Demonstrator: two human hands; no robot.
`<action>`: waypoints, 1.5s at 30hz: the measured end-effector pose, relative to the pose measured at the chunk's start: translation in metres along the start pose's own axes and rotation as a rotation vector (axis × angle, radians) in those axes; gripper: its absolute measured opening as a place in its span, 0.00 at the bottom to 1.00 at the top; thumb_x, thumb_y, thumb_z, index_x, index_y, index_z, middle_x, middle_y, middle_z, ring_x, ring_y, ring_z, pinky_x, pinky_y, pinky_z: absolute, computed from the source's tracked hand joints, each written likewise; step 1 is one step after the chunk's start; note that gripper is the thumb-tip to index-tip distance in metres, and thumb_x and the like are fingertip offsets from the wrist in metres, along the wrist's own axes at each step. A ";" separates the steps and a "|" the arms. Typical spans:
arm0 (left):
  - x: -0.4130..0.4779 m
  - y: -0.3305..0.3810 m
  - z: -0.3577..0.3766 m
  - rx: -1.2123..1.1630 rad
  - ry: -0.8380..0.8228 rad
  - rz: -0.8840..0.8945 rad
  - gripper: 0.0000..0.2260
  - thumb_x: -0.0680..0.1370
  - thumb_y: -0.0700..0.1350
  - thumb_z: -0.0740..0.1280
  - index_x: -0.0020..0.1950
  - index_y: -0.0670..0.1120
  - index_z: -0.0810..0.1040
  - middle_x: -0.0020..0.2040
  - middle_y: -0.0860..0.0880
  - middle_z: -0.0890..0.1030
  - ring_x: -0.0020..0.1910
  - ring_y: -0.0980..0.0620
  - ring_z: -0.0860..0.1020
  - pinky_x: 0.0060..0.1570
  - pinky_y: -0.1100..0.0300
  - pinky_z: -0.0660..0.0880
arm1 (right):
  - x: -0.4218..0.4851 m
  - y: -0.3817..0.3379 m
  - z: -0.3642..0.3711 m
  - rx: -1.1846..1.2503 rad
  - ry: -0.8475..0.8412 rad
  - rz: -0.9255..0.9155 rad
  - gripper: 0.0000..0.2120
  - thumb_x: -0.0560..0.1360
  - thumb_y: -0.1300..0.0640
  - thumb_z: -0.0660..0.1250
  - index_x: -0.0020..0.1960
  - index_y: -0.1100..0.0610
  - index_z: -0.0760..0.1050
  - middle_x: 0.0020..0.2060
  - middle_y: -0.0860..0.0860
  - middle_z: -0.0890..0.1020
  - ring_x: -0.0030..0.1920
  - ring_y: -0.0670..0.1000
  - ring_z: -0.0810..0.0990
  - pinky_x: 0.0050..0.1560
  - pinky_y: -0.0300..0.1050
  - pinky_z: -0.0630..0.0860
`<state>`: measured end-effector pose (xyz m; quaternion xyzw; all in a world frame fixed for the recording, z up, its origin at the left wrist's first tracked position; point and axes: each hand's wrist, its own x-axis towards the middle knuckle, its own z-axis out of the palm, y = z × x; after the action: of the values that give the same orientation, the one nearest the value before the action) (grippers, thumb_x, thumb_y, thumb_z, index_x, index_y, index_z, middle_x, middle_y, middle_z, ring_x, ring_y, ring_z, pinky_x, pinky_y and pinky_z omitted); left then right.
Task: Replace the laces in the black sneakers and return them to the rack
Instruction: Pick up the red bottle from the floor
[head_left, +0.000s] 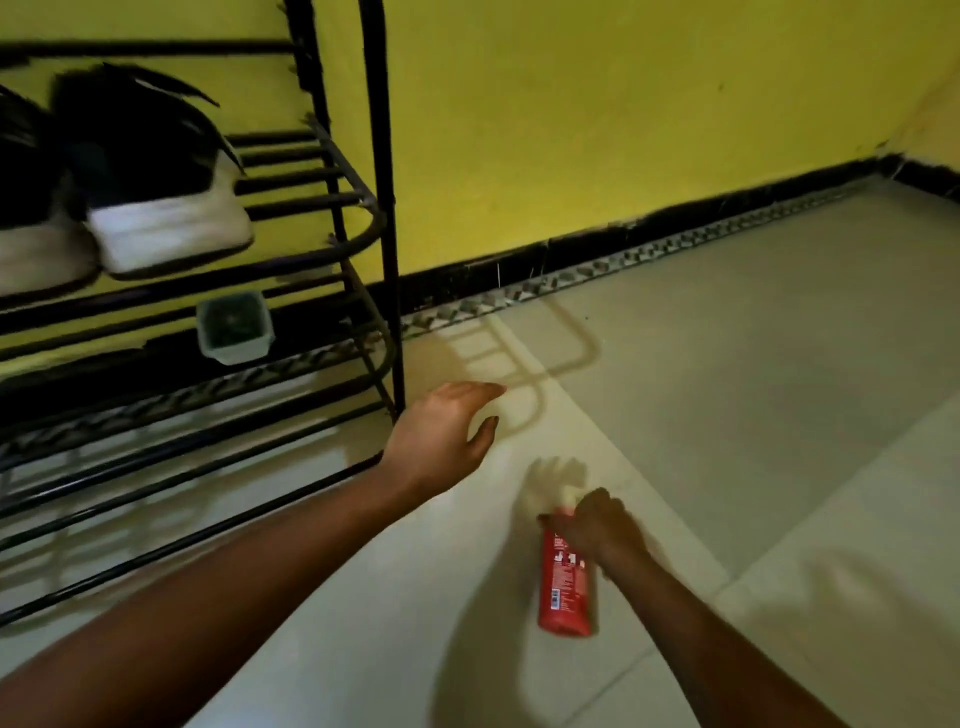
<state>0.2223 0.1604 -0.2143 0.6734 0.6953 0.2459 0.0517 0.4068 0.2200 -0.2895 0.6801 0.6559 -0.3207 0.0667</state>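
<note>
At the far left, the black sneakers (150, 166) are seen side by side on an upper shelf of the shoe rack (385, 156), their white soles turned outward and touching each other; the left one is cut off by the edge of the view. Dark strands are seen at the top of the right sneaker, but they are too blurred to be made out. The rack is built of black metal bars and is set against the yellow wall (571, 104). On a lower shelf, beneath the sneakers, a small pale tub (235, 328) with dark contents is placed. Just beside the rack's front right post, the left hand (441, 441) is held out above the floor (753, 415), its fingers loosely spread and relaxed, with nothing held in it. Further right and nearer the viewer, a red bottle (563, 587) with white print is gripped at its top end by the right hand (602, 525), whose fingers are curled tightly round it. The bottle's base is pointed toward the viewer; whether it touches the floor cannot be told. Shadows of the rack and of both hands are cast on the pale tiles. Along the foot of the wall a black skirting (623, 244) is run, with a strip of patterned tile just below it, reaching to the corner at the far right.
</note>
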 end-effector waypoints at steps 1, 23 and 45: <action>0.002 -0.004 0.007 -0.015 -0.008 -0.009 0.17 0.78 0.46 0.63 0.67 0.48 0.72 0.64 0.51 0.76 0.64 0.52 0.72 0.61 0.61 0.67 | 0.003 0.006 0.010 -0.004 -0.013 0.038 0.37 0.68 0.37 0.69 0.65 0.61 0.65 0.61 0.58 0.73 0.61 0.58 0.74 0.57 0.50 0.74; 0.053 0.050 -0.097 -0.245 -0.118 -0.294 0.15 0.76 0.44 0.63 0.62 0.45 0.77 0.58 0.49 0.80 0.58 0.49 0.77 0.57 0.61 0.68 | -0.070 -0.075 -0.097 0.167 0.110 0.000 0.28 0.67 0.44 0.71 0.58 0.57 0.64 0.52 0.53 0.76 0.49 0.56 0.80 0.47 0.48 0.76; 0.218 0.230 -0.608 -0.418 0.325 -0.161 0.15 0.74 0.38 0.69 0.60 0.47 0.79 0.54 0.53 0.80 0.42 0.41 0.81 0.45 0.54 0.76 | -0.358 -0.314 -0.563 0.347 0.450 -0.443 0.30 0.66 0.40 0.71 0.63 0.48 0.65 0.53 0.45 0.79 0.51 0.48 0.79 0.47 0.42 0.75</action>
<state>0.1675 0.1975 0.4683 0.5424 0.6798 0.4840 0.0969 0.3338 0.2453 0.4439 0.5762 0.7215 -0.2761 -0.2669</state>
